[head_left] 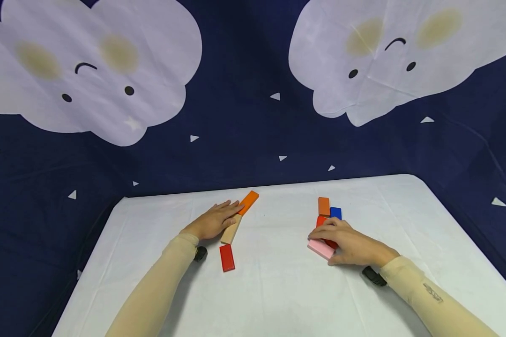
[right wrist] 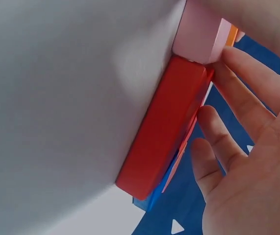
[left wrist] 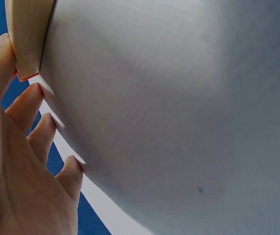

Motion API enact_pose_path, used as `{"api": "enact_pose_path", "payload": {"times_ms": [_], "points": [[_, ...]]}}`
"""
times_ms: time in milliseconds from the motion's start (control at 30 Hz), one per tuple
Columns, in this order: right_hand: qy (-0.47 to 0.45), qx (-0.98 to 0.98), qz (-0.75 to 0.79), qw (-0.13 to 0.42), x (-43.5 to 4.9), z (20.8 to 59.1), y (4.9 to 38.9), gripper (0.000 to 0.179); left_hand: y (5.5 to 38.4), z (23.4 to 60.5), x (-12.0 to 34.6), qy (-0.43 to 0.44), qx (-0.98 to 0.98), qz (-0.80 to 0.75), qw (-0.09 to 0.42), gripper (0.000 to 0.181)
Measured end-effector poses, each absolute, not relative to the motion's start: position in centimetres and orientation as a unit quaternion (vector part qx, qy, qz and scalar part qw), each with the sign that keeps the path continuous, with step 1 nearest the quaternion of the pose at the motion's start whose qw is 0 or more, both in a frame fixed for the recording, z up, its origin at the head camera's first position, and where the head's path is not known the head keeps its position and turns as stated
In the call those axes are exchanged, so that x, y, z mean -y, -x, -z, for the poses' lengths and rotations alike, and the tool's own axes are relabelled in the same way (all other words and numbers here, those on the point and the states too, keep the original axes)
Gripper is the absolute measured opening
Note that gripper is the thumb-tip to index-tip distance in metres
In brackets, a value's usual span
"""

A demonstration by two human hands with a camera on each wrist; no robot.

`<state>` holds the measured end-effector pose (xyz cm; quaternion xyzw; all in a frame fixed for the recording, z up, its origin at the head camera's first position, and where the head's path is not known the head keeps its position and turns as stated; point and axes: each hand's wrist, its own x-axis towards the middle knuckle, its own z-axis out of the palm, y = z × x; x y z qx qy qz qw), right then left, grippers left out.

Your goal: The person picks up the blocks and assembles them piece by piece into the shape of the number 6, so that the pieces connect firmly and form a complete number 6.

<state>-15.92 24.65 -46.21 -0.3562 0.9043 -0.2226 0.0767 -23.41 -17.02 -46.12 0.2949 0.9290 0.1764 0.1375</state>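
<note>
In the head view my left hand (head_left: 213, 221) lies with outstretched fingers beside a plain wood block (head_left: 231, 230) and an orange block (head_left: 249, 202). Its thumb touches the wood block (left wrist: 29, 36) in the left wrist view. A red block (head_left: 226, 258) lies at the near end of that slanting row. My right hand (head_left: 351, 242) holds a pink block (head_left: 320, 249) between thumb and fingers. Against the pink block's end, in the right wrist view, lies a red block (right wrist: 166, 125). My right fingers partly hide the red blocks in the head view.
Beyond my right hand lie another orange block (head_left: 323, 206) and a blue block (head_left: 335, 213). A white cloth (head_left: 274, 290) covers the table. Dark blue fabric with clouds (head_left: 240, 93) hangs behind the far edge.
</note>
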Motion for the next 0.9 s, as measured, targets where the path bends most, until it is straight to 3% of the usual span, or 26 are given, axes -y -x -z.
{"api": "enact_pose_path", "payload": {"times_ms": [333, 700, 900], "points": [[0.330, -0.908, 0.247, 0.081, -23.9, 46.2, 15.9, 0.066, 23.4, 46.0, 16.9, -0.294, -0.930, -0.173, 0.140, 0.054], [0.372, -0.892, 0.253, 0.044, -22.5, 45.7, 15.3, 0.068, 23.4, 46.0, 16.9, -0.294, -0.929, -0.174, 0.139, 0.053], [0.388, -0.878, 0.275, 0.053, -21.0, 45.1, 14.9, 0.068, 23.3, 46.0, 17.0, -0.293, -0.929, -0.176, 0.140, 0.054]]}}
